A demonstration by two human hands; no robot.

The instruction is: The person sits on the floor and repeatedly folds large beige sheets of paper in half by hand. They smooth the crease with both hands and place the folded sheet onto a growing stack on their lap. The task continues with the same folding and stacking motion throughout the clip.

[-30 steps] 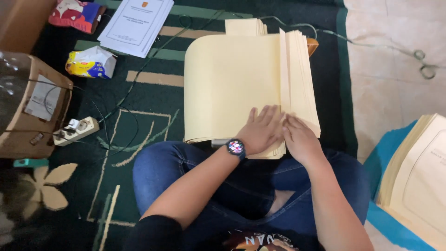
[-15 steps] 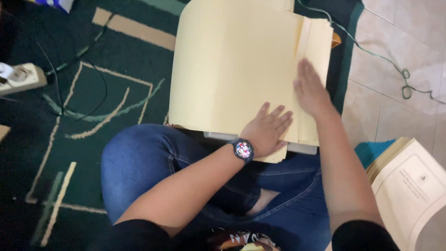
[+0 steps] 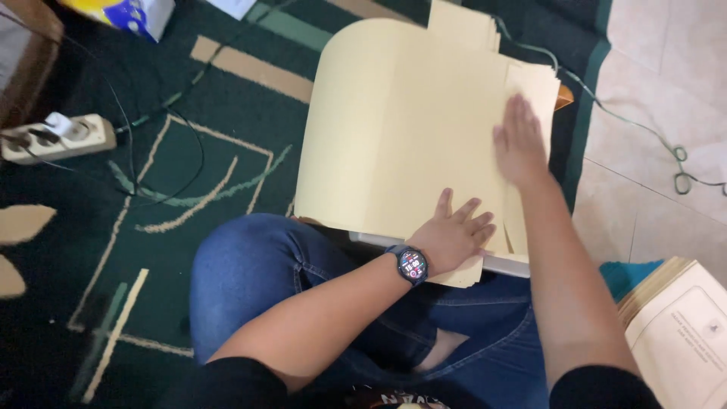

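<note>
1. Two open hands lie flat on the cream paper stack (image 3: pixel 401 129) across the lap.
2. Right hand (image 3: pixel 519 144) has slid up the sheet's edge since a second ago; left hand (image 3: pixel 454 235) stays pinning the near edge.
3. Likely smoothing a fold.

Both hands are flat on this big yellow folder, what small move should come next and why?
Probably slide the right hand on up the fold toward the far edge. The left hand pins the manila folder near the lap, and the upper fold looks unpressed.
</note>
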